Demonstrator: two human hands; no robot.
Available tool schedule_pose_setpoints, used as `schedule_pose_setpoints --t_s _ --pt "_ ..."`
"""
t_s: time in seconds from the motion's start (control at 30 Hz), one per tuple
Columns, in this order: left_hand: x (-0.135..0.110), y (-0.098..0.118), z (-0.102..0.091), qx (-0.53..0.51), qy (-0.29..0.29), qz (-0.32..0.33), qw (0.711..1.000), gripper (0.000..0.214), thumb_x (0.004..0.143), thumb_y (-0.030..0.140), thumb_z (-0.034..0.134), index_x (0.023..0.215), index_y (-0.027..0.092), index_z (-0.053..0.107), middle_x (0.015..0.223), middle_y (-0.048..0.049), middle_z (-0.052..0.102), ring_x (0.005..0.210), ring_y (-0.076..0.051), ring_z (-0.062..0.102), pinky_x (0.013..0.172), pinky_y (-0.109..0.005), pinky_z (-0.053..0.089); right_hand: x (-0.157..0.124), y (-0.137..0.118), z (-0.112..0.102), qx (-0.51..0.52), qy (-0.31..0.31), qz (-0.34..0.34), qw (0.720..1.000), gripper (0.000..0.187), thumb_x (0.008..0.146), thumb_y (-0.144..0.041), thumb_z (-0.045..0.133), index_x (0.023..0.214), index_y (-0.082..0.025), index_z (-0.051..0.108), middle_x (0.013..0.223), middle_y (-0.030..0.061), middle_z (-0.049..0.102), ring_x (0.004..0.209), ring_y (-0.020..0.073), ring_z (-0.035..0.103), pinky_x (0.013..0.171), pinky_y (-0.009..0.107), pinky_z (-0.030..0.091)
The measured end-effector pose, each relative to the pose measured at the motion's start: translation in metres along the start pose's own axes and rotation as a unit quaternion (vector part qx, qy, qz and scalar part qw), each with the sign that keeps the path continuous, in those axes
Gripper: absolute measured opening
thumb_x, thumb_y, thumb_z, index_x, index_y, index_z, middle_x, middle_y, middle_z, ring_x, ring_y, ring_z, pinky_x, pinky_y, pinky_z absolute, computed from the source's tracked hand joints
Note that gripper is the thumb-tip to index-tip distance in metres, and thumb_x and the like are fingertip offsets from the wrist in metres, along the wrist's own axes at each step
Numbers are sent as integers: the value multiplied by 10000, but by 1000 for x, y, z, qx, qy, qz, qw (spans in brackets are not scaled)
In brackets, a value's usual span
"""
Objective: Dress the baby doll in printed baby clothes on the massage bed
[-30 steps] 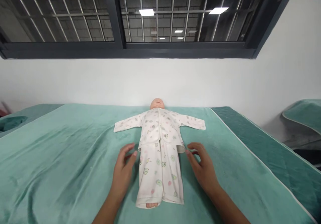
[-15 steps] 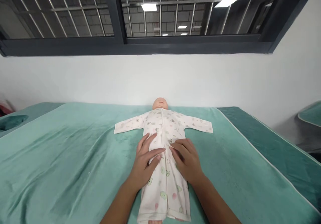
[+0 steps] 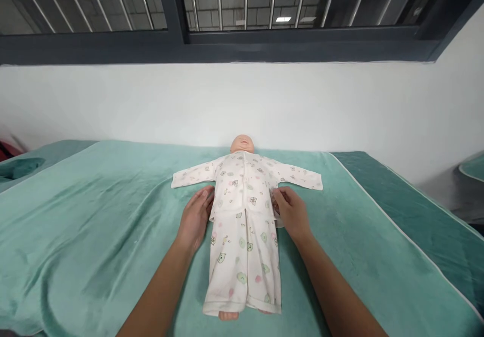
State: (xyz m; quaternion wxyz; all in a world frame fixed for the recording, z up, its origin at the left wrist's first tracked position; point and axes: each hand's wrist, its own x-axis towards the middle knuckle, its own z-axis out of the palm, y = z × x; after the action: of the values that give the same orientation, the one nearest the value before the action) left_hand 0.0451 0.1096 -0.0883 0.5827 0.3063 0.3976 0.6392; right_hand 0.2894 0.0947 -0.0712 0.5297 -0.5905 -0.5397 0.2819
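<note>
Head view: dressed doll [image 3: 245, 216] on back, centre of frame, on green cloth [image 3: 113, 226]. Long axis runs near vertical in frame; head [image 3: 242, 144] points to top, feet to bottom edge. Sleeves spread left and right, nearly square to axis. Left hand [image 3: 195, 218] released, fingers loosely extended alongside left edge of shirt [image 3: 244, 183]. Right hand [image 3: 293, 213] at shirt's right edge, fingers curled; cannot tell if cloth gripped. Trousers [image 3: 244, 266] below, lower centre.
</note>
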Motion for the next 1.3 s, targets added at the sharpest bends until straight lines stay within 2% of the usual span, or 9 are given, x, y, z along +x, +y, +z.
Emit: schedule_pose_setpoints --t_s 0.1,0.3,0.43,0.6,0.9,1.0,1.1,1.2,1.3 --pt "9 2 2 8 -26 -47 999 443 837 383 754 1207 161 655 1234 -112 707 1118 -254 674 991 -402 536 19 7 2 -106 -45 3 993 406 947 -483 482 642 -215 498 601 -13 558 603 158 482 593 282 337" --pt "19 6 10 42 -84 -101 990 458 850 409 749 1207 137 660 1174 -121 730 1031 -233 704 889 -332 585 34 11 2 -291 48 -13 956 366 981 -388 425 657 -219 435 701 33 574 666 174 454 607 298 260" --pt "21 7 16 57 -80 -118 988 509 832 427 764 1244 150 648 1205 -131 724 990 -234 722 817 -317 617 31 12 9 -373 -21 -54 926 217 969 -253 431 773 -210 516 911 85 629 829 211 520 620 296 271" --pt "23 5 26 20 -61 -117 991 542 786 319 809 1275 161 636 1218 -133 724 1019 -245 729 858 -319 624 29 13 12 -331 -80 -96 935 43 915 -220 496 912 -207 538 1004 87 622 918 230 545 711 299 367" --pt "24 4 35 7 -70 -109 992 575 811 326 771 1343 182 608 1254 -123 708 1040 -249 716 881 -332 605 30 16 12 -180 -78 -110 974 189 893 -278 491 1052 -206 563 1106 93 622 988 251 560 826 369 440" --pt "18 3 33 73 -53 -90 992 558 842 457 724 1328 204 616 1241 -116 708 1055 -253 696 872 -336 580 31 17 12 -148 -55 -72 985 204 882 -295 485 1023 -203 602 1076 86 653 932 238 587 798 363 450" --pt "15 0 30 220 -2 -18 975 512 899 594 588 1245 223 661 1223 -86 705 1081 -248 658 898 -337 527 33 21 10 -136 -35 -58 988 223 881 -321 464 965 -194 627 1036 89 677 885 230 593 776 358 448" --pt "16 -7 25 339 43 65 938 482 933 605 499 1147 214 680 1129 -67 717 1009 -233 642 861 -335 490 37 25 9 -160 -39 -62 984 203 846 -297 458 882 -194 629 965 82 684 846 228 586 753 353 433" --pt "19 -13 18 356 44 93 929 428 933 567 497 1101 203 648 989 -51 724 837 -201 634 747 -314 477 39 29 7 -157 -37 -53 986 164 784 -254 473 824 -202 624 907 61 688 825 223 588 747 343 431"
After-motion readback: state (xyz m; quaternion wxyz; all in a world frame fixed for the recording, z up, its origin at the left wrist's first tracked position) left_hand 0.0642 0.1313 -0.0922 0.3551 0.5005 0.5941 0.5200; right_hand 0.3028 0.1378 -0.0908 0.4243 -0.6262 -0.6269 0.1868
